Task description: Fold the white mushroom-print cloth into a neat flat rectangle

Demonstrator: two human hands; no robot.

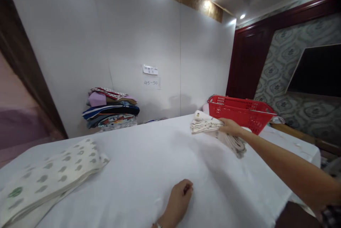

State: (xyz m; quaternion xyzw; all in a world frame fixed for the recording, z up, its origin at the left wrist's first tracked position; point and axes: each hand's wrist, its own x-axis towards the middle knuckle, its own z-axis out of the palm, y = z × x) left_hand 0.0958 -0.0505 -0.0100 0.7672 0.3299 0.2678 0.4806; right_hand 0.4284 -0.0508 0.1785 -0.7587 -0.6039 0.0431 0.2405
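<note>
My right hand [231,127] reaches to the far right of the table, its fingers closed on a folded white cloth [205,123] with a small print. Another folded cloth [236,144] lies under that hand, its layered edge facing me. My left hand [178,199] rests near the front middle of the white table [138,171], curled into a loose fist with nothing visible in it. At the left lies a large folded white cloth [58,171] with grey spots and one green mark, apart from both hands.
A red plastic basket [237,110] with metal handles stands at the back right, just behind the folded cloths. Beyond the table's far edge rises a pile of folded clothes [112,109] against a white partition [141,36] with paper labels [151,83]. A dark screen [317,71] hangs at right.
</note>
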